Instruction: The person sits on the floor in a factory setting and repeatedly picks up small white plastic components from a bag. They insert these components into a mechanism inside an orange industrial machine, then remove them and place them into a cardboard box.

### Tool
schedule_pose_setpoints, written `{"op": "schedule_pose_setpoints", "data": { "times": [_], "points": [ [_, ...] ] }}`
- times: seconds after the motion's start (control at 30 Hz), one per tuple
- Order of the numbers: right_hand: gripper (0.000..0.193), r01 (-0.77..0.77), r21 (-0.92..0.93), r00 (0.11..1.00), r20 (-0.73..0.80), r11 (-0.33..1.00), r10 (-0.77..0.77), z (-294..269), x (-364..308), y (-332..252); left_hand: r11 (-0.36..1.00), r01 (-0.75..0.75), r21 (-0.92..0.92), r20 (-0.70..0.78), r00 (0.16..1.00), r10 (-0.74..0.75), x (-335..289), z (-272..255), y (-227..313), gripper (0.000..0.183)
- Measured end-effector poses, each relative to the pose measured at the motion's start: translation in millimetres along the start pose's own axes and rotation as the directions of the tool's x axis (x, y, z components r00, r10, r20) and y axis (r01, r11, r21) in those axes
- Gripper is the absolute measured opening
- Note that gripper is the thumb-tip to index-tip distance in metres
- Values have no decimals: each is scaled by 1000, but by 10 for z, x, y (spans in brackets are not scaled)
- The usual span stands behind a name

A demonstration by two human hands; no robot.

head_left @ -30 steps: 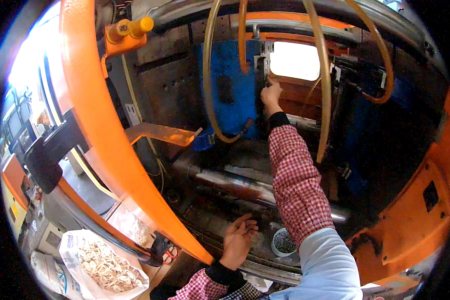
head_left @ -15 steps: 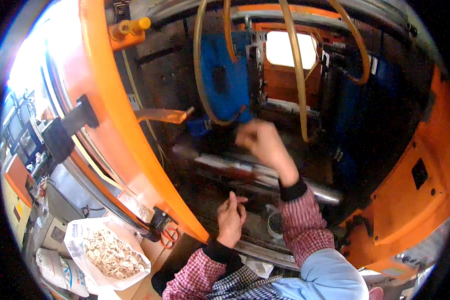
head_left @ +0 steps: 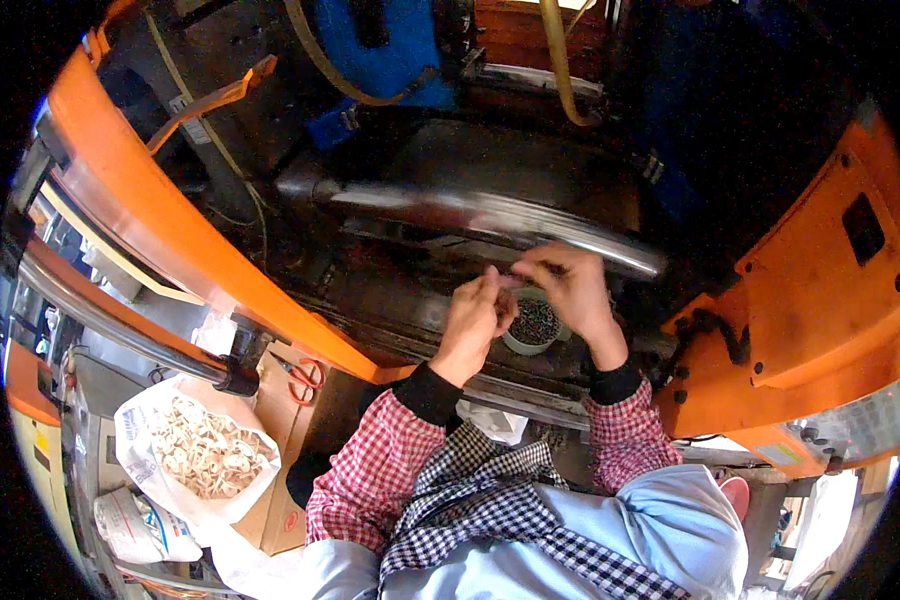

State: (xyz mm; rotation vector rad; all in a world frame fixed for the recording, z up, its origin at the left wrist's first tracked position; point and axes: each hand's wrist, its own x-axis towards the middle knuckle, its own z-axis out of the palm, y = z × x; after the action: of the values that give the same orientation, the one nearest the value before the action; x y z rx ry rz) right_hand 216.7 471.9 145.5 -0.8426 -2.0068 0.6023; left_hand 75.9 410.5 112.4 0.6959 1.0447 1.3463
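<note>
My left hand [head_left: 473, 325] and my right hand [head_left: 577, 298] meet just in front of a shiny metal bar [head_left: 510, 218]. Each has its fingers drawn together in a pinch, and the fingertips almost touch. Whatever sits between them, if anything, is too small to make out. Right below the hands stands a pale round tub [head_left: 536, 347] of small dark pieces [head_left: 532, 322], its rim partly covered by my fingers.
Orange machine panels flank me on the left [head_left: 280, 315] and right [head_left: 820, 300]. Yellowish hoses [head_left: 562, 70] hang near a blue block [head_left: 385, 50]. At lower left, a white sack [head_left: 140, 430] holds many small cream-coloured parts [head_left: 205, 450]. Red-handled scissors [head_left: 305, 380] lie on cardboard [head_left: 282, 440].
My right hand has come down and back from beside the blue block to my left hand. The left hand's fingers have closed from a looser pose. The view has tilted downward.
</note>
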Motion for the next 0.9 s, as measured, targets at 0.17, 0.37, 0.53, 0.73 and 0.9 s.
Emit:
{"op": "schedule_pose_setpoints", "data": {
  "times": [0.17,0.37,0.53,0.73,0.9],
  "points": [
    [13,-123,186,951,-258,975,169,-93,-83,241,405,-371,836,260,917,303,223,55,-403,30],
    [13,-9,47,963,-270,999,22,-3,100,-38,-231,-491,840,540,714,446,278,17,-910,25],
    [14,37,302,926,-369,952,81,400,723,-17,-198,-547,814,544,597,589,-346,114,-109,31],
    [18,141,263,735,-674,954,77,599,2338,128,-255,69,965,261,-94,961,-1451,-363,853,51],
    [25,279,444,680,-718,851,151,558,3407,-182,205,-158,966,-201,39,979,-1467,-991,1073,51]
  ]
}}
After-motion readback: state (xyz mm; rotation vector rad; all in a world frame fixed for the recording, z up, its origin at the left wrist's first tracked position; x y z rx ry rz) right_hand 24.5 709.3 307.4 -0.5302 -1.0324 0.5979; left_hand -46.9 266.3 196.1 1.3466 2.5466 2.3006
